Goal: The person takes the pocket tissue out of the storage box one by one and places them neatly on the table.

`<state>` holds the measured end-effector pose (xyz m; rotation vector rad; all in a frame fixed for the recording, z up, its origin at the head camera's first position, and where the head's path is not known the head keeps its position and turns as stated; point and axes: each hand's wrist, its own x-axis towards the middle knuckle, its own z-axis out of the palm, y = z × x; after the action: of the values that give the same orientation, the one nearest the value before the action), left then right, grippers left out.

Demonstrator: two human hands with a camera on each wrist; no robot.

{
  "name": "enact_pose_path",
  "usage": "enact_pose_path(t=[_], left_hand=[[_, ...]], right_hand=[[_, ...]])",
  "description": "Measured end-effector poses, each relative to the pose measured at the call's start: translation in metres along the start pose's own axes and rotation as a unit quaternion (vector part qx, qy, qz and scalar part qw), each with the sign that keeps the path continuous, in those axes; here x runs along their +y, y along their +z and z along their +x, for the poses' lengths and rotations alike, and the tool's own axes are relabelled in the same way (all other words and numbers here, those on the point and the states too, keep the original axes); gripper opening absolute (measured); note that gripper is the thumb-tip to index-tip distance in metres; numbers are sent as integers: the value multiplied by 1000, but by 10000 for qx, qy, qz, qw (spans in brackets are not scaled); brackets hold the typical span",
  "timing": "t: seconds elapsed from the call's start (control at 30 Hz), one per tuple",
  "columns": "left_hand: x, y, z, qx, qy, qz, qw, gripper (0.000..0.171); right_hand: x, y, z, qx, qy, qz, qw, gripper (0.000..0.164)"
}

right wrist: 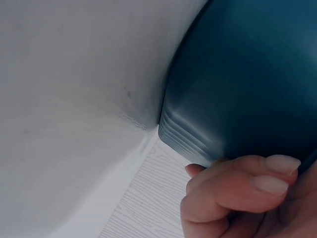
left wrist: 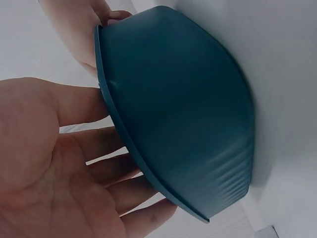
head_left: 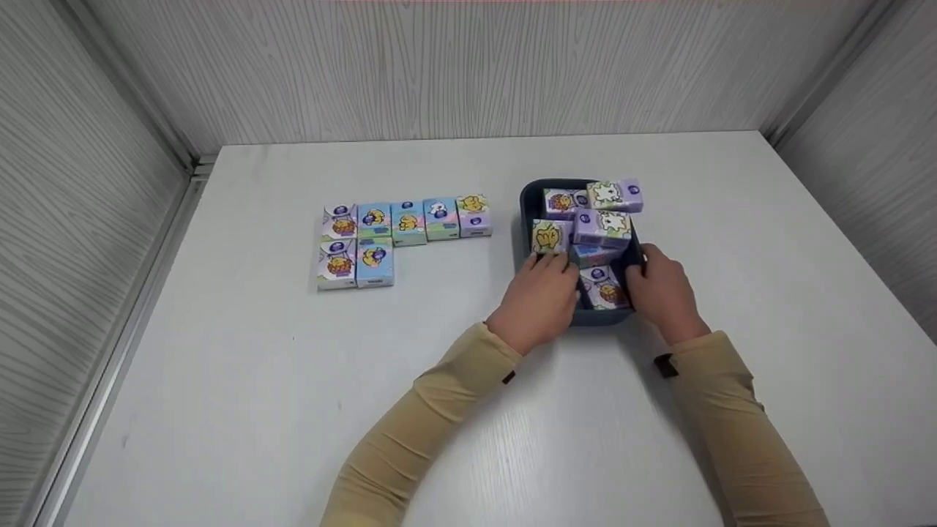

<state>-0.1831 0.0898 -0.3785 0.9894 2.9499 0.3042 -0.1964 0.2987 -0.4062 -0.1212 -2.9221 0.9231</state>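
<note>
A dark blue-green basket point(head_left: 602, 318) stands right of centre in the head view, holding several small cartoon-printed boxes point(head_left: 603, 227) in a loose pile. Over its near-left rim reaches my left hand point(head_left: 540, 296), the fingers fairly straight and close to a box with a yellow figure point(head_left: 549, 236). In the left wrist view those fingertips are hidden behind the basket's rim point(left wrist: 131, 144). My right hand point(head_left: 665, 293) grips the right rim, and its curled fingers point(right wrist: 233, 191) lie against the outer wall point(right wrist: 247, 99) in the right wrist view.
Left of the basket, several similar boxes point(head_left: 408, 222) stand side by side on the white table point(head_left: 293, 380), a few of them in a second, nearer row. Wood-grain panels point(head_left: 468, 73) rise behind and at both sides of the table.
</note>
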Motion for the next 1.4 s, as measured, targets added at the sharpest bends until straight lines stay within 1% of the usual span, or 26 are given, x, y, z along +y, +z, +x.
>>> enact_pose_path(t=[0.13,0.3,0.5,0.57,0.73,0.83,1.0,1.07,1.1,1.27,1.33,1.4], left_hand=[[4,3,4,-48,111,-81,9999,39],[8,10,10,43,383,-127,9992,34],[12,20,14,36,754,-59,9971,38],[13,24,16,86,796,-13,9968,40],[15,29,19,206,833,172,9962,45],[17,31,20,218,825,274,9960,49],[17,36,21,224,653,354,9970,68],[17,37,20,203,555,287,9978,76],[17,37,20,198,515,229,9982,77],[17,36,20,119,296,69,9995,79],[17,35,21,189,252,108,9994,74],[16,33,22,245,226,101,9994,65]], right_hand=[[0,0,1,25,-10,4,10000,44],[0,1,1,32,-18,36,10000,43],[-1,1,1,9,35,43,10000,43],[-1,1,1,14,46,39,10000,43],[0,2,2,61,-15,-6,10000,44],[1,2,2,85,-72,-30,9999,45],[2,2,1,96,-61,-53,9999,45],[2,2,1,82,-30,-63,9999,45],[2,2,1,74,-16,-66,9999,45],[2,2,1,14,30,-58,10000,46],[2,2,2,-1,36,-42,10000,46],[2,2,2,1,41,-37,10000,46]])
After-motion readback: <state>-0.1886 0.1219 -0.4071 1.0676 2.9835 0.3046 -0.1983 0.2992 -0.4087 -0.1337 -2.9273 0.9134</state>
